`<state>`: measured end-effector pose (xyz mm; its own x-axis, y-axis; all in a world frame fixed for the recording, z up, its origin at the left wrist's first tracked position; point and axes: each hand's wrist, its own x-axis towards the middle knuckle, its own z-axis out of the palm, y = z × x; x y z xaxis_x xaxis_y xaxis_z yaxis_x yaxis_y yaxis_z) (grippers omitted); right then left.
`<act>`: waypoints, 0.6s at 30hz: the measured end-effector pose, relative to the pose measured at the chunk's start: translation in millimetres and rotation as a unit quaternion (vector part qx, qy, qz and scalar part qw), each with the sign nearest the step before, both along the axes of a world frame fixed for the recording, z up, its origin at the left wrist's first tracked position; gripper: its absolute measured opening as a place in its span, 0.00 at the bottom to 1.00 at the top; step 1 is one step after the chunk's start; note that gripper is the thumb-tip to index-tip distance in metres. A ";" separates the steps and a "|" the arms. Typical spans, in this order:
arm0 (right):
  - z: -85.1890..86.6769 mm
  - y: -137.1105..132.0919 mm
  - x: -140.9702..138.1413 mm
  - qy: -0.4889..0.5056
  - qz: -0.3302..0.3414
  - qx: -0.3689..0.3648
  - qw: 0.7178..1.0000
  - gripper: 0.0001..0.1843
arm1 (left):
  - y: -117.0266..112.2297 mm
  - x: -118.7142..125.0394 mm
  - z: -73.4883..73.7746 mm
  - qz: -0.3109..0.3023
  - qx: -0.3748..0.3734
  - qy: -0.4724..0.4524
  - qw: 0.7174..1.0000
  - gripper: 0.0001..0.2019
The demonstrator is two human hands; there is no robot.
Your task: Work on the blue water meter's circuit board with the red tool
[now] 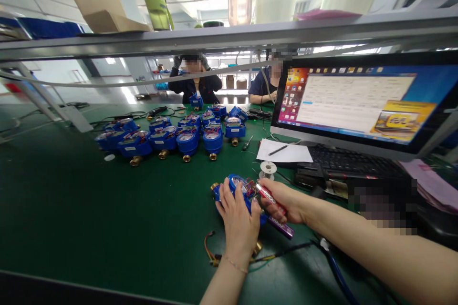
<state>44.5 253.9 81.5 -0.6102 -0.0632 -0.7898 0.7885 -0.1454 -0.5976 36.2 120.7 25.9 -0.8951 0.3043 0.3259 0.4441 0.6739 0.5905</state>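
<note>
On the green tabletop in front of me lies a blue water meter [236, 181] with brass end fittings and thin coloured wires bared on its right side. My left hand [238, 212] grips it from above, fingers spread over the casing and thumb on the right. Wrapped in my right hand [281, 200] is a red-and-silver tool [269, 196]; its kind cannot be made out. The tool's front end points at the wires of the meter. A purple stick-shaped object [282, 228] shows just below my right hand. Part of the meter is hidden under my left hand.
Several more blue water meters [187, 140] stand farther back. A solder wire spool [267, 169], paper [284, 151] with a pen, and a monitor [361, 100] with a keyboard [358, 159] are at right. Cables [286, 250] lie near my wrists. Two people sit beyond a shelf [214, 38].
</note>
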 end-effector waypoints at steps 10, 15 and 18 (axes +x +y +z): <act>6.9 -0.1 -0.6 -0.025 0.038 0.033 0.998 0.27 | 2.4 4.3 -2.1 0.035 0.011 0.019 0.999 0.19; 6.9 0.5 -2.2 -0.032 0.050 0.039 0.998 0.27 | -1.4 2.4 1.7 0.015 -0.016 0.020 1.000 0.17; 7.4 0.5 -3.8 -0.035 0.059 0.044 0.997 0.26 | -2.2 2.1 3.6 0.017 -0.026 0.023 0.999 0.17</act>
<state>40.6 254.4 88.9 -0.5457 -0.0603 -0.8358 0.8372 0.0020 -0.5468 38.3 118.5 29.4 -0.8897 0.2907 0.3520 0.4459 0.7185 0.5337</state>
